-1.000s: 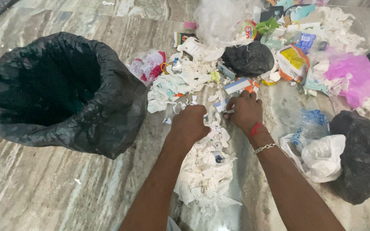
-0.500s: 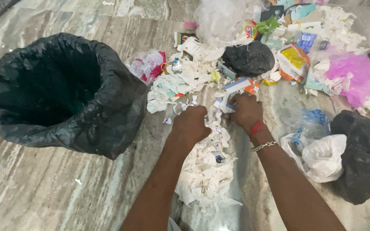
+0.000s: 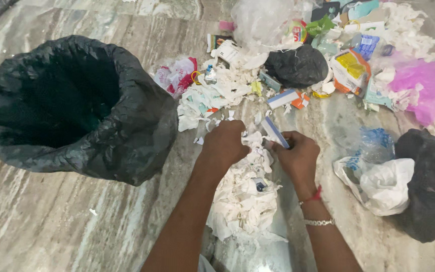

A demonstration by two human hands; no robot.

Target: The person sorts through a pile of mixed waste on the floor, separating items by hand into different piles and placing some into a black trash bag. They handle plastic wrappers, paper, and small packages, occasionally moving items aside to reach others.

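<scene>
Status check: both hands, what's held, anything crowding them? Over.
Left hand fisted on white crumpled paper pile. Right hand pinching flat white-and-blue card. Open black bin bag at left, apart.

Black bin bag (image 3: pixel 76 106) on grey-streaked marble floor (image 3: pixel 51 226). White paper scraps (image 3: pixel 242 196), a white-and-blue card (image 3: pixel 274 132), pink plastic bag (image 3: pixel 424 88), red wrist thread (image 3: pixel 312 196), silver bracelet (image 3: pixel 319 221).

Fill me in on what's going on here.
A person kneels over rubbish spread on a marble floor. The right hand holds a small white and blue card, while the left hand grips scraps at the top of a heap of white paper. An open black bin bag stands to the left, and mixed wrappers lie beyond.
</scene>
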